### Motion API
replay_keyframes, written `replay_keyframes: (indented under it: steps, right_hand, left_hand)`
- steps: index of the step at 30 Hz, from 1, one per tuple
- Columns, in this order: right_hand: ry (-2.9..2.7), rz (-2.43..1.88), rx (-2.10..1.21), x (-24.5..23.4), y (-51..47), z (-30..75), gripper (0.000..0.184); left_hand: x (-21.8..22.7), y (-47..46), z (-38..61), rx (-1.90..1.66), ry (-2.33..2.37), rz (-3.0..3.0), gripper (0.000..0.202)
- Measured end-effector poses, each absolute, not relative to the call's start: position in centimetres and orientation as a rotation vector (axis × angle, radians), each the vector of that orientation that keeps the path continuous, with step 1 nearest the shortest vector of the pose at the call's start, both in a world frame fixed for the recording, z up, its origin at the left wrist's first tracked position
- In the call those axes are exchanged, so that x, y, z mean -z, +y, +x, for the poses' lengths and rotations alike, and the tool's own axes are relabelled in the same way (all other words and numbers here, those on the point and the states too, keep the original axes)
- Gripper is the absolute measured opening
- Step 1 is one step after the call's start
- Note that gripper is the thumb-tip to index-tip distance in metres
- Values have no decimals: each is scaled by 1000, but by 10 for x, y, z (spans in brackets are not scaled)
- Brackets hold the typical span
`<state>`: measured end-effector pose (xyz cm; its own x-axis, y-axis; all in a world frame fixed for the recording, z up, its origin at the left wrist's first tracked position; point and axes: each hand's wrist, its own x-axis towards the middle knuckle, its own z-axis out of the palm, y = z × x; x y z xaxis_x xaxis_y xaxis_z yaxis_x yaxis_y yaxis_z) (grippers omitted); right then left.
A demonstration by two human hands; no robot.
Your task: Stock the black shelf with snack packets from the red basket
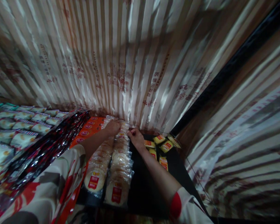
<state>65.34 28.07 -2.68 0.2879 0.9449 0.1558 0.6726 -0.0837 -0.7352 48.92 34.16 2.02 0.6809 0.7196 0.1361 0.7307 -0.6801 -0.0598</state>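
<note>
Two overlapping rows of round flatbreads in clear wrappers with red and yellow labels run away from me: a left row and a right row. At the far end of the right row, my left hand is closed over a wrapped flatbread; its fingertips are partly hidden. Just right of that package, my right hand has its fingers curled together, the tips at the wrapper's edge. Whatever is between them is too small and dim to make out.
Orange packaging and dark shiny packets lie to the left, with rows of white packets beyond. Several small yellow packets sit on the black surface. A striped printed sheet hangs behind, and a dark pole slants at right.
</note>
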Motion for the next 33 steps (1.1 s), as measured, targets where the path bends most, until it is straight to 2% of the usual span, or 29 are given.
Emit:
replay_keyframes:
  steps: [4,13,23,28,33]
  right_hand:
    - [-1549,-1837,-542,27,269,658,24]
    - [-1536,-1648,-769,29,268,659,16]
    - [-1585,-1802,-497,34,268,650,15]
    - [-1512,-1831,-425,36,268,642,16]
    - [-1456,-1743,-456,36,268,642,16]
  left_hand:
    - [-20,339,490,149,-1213,-2770,15]
    - [-19,337,492,141,-1240,-2745,15]
    - [-23,330,487,302,-1233,-2730,17]
    - [-26,319,483,120,-1129,-2788,20]
    - [-24,315,484,48,-1215,-2775,19]
